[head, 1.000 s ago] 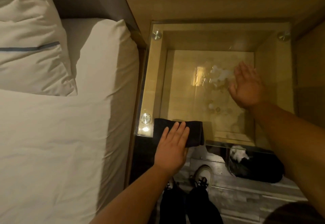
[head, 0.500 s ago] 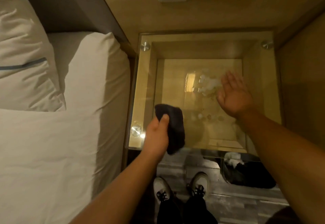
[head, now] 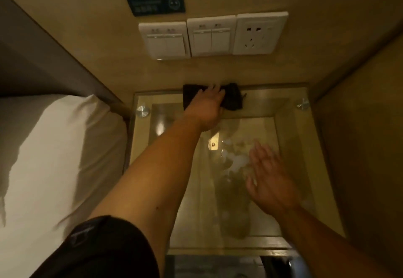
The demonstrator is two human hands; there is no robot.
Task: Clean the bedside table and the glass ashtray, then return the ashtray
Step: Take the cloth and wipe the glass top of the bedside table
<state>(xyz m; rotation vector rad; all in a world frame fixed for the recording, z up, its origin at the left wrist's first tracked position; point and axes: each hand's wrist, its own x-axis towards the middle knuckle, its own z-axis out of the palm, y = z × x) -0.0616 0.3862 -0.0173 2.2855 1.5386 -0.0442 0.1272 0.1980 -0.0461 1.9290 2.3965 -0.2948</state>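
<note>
The bedside table (head: 290,129) has a clear glass top over a wooden box frame. A black cloth (head: 234,100) lies on the glass at its far edge, against the wall. My left hand (head: 207,107) presses flat on the cloth with straight fingers, arm stretched across the table. My right hand (head: 268,181) is open, palm down, over the right middle of the glass, holding nothing. A pale smeared patch (head: 237,160) shows on or under the glass just left of that hand. I cannot make out the glass ashtray.
A white bed (head: 54,157) borders the table on the left. Light switches (head: 209,36) and a socket (head: 259,33) sit on the wall above the table, under a small sign (head: 156,4). A wooden panel (head: 359,147) closes the right side.
My left hand carried the cloth from the near left edge of the glass to the far edge and now presses it flat. My right hand stayed open over the glass. The view tilted upward.
</note>
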